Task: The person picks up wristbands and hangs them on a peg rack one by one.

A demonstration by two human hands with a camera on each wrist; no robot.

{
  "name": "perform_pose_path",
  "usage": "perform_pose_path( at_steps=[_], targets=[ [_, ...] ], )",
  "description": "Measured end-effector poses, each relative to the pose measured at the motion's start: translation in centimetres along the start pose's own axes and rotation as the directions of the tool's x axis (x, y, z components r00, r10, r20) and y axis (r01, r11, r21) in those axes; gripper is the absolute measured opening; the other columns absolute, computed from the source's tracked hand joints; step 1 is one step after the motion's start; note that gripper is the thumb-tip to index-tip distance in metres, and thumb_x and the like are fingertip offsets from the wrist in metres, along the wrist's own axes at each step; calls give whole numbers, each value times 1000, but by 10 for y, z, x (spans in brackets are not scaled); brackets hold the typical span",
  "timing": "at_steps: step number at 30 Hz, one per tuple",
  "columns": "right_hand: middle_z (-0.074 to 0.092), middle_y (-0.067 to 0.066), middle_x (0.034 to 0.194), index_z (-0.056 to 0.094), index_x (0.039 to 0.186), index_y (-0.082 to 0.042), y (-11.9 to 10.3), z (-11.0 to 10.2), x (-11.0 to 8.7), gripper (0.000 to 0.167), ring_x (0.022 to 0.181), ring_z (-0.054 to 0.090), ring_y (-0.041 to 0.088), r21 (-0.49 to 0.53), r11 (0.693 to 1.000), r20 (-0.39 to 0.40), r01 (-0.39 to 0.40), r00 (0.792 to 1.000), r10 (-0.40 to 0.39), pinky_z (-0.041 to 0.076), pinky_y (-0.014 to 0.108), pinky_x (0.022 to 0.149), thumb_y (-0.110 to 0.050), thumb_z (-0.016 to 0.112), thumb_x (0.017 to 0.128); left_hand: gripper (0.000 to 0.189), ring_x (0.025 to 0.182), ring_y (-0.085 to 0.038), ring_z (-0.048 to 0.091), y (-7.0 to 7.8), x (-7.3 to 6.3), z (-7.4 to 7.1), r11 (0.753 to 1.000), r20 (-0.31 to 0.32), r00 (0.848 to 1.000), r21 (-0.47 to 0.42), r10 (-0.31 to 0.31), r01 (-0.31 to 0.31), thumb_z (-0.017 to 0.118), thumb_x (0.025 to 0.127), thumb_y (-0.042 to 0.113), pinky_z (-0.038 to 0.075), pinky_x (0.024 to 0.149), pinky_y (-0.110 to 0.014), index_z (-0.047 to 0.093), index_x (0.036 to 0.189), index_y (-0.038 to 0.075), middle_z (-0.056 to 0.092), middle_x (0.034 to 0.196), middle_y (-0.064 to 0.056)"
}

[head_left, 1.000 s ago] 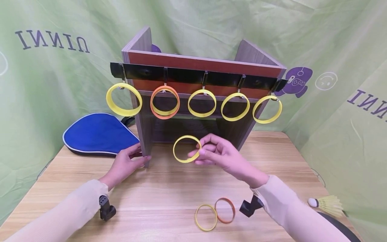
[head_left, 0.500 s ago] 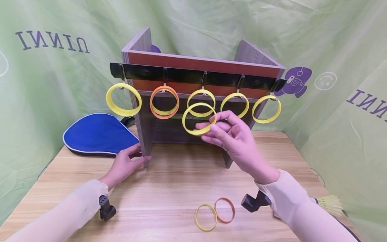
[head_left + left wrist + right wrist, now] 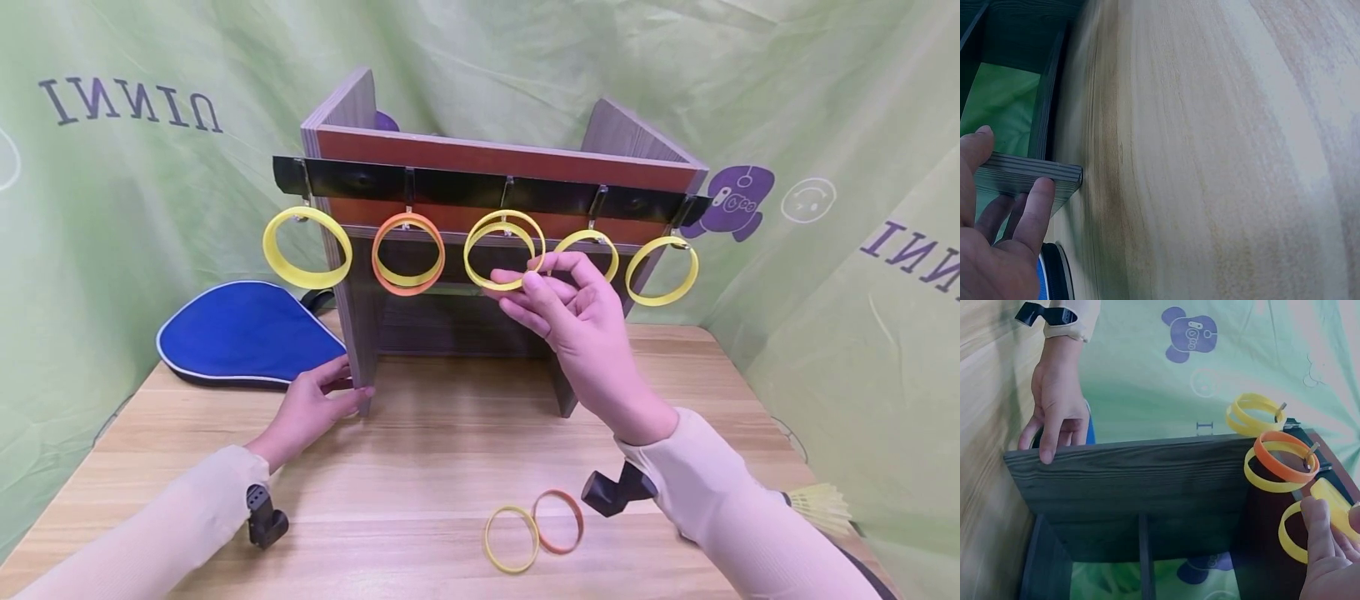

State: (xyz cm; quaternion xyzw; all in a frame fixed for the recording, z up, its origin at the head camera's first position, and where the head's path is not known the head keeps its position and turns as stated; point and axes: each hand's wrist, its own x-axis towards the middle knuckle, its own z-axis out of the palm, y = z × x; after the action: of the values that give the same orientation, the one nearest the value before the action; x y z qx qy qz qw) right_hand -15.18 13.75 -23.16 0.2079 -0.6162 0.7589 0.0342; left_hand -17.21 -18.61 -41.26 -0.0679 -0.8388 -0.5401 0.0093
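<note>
My right hand (image 3: pixel 588 333) pinches a thin yellow ring (image 3: pixel 542 239) between thumb and fingers, raised in front of the middle hook. Another yellow ring hangs on that hook and overlaps the held one in the head view. On the lower front edge of the shelf's left side panel (image 3: pixel 360 358), my left hand (image 3: pixel 311 412) grips the board, thumb on one face and fingers on the other. A black strip (image 3: pixel 457 186) across the shelf front carries a row of hooks. An orange ring (image 3: pixel 377 265) with a yellow one inside hangs left of the middle; more yellow rings hang either side.
A loose yellow ring (image 3: pixel 488 550) and an orange ring (image 3: pixel 580 521) lie together on the wooden table (image 3: pixel 390 508). Behind my left hand is a blue paddle case (image 3: pixel 243 333). A shuttlecock (image 3: pixel 821 507) lies at the right, partly behind my sleeve. Green curtain surrounds the table.
My right hand has raised the yellow ring from low in front of the shelf up to the middle hook. My left hand has stayed on the side panel.
</note>
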Motion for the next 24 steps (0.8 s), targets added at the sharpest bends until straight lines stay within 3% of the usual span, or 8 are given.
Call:
perform_pose_path(
  at_steps=[8,17,24],
  targets=[
    [81,-1,103,53,111,-9,4,0,0,9,102,80,18,-31,999,-21,-41,999,40,63,37,98,-2,56,106,63,130,-45,64,0,1,1,1000,-1,1000,-7,-3,3,78,96,23,64,81,-20,53,152,7,66,141,-25],
    [81,-3,103,53,121,0,9,-4,-3,15,102,80,22,-56,996,7,-66,998,67,63,36,97,-3,55,106,63,130,-46,64,-1,1,1,1000,1,1000,-8,0,0,78,96,22,63,80,-19,53,152,6,65,141,-25],
    [81,-3,104,54,118,-3,8,-8,-5,13,103,80,19,-72,994,24,-79,996,81,63,34,97,-2,55,106,62,130,-45,64,-2,1,2,1000,2,1000,-15,-3,3,77,96,23,63,80,-19,54,151,7,65,141,-25]
  ],
)
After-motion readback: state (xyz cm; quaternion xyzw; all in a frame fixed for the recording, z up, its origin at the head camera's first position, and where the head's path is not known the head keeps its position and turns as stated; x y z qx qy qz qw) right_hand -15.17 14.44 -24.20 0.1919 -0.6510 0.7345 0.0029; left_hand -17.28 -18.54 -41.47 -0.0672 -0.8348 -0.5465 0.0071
